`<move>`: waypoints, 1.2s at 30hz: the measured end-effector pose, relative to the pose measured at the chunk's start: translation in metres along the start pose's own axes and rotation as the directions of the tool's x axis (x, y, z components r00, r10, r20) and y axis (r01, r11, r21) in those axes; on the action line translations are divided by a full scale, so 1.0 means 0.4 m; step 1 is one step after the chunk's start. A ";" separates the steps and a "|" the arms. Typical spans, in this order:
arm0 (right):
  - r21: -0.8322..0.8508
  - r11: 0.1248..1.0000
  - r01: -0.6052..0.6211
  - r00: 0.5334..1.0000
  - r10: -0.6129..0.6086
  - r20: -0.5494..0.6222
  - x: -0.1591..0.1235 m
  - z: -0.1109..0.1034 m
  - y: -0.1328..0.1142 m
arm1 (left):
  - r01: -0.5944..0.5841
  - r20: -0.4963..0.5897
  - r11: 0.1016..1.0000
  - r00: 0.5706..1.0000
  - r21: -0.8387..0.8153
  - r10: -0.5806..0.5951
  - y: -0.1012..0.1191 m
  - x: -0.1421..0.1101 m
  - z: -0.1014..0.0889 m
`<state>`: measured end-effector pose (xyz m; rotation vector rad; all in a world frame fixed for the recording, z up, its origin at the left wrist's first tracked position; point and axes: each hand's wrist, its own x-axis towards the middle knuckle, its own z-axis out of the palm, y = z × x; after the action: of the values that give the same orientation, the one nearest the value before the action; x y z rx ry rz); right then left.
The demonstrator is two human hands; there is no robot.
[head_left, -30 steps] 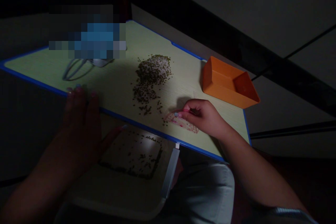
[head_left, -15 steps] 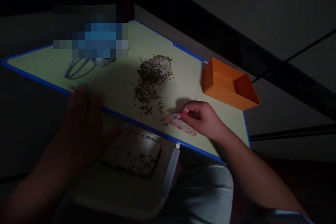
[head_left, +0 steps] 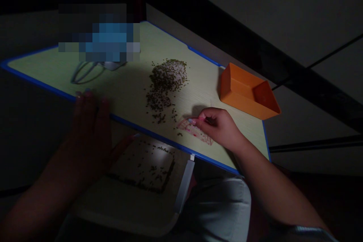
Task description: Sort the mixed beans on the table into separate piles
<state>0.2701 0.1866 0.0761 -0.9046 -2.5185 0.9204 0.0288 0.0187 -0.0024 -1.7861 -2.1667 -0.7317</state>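
Note:
My right hand [head_left: 218, 124] pinches a clear pink protractor [head_left: 195, 133] by its curved edge, low over the tabletop or touching it; I cannot tell which. Just left of the protractor lies a pile of small dark green grains [head_left: 168, 73], with a looser patch of them nearer the front edge. My left hand [head_left: 90, 136] is in shadow at the blue table edge, fingers stretched out and holding nothing. Its thumb reaches over a pulled-out drawer [head_left: 141, 211], where more grains lie scattered, many along the inner sides.
The pale table [head_left: 124, 98] has a raised blue rim. An orange box [head_left: 244, 106] stands open at the right end of the table. Toward the back left is a lamp base or similar object, mostly blurred out, with a looped cable [head_left: 85, 75]. The scene is dim.
My right hand has shifted very slightly up, and the protractor's curved edge with it. The left hand and the grains look unchanged.

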 end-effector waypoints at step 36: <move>0.015 1.000 -0.014 0.994 0.013 0.106 -0.009 -0.003 -0.028 | 0.052 0.025 0.998 0.998 -0.025 -0.052 0.002 0.001 -0.007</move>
<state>0.2683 0.1782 0.0843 -0.8910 -2.5930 1.0163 0.0290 0.0179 0.0003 -1.7663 -2.2369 -0.7572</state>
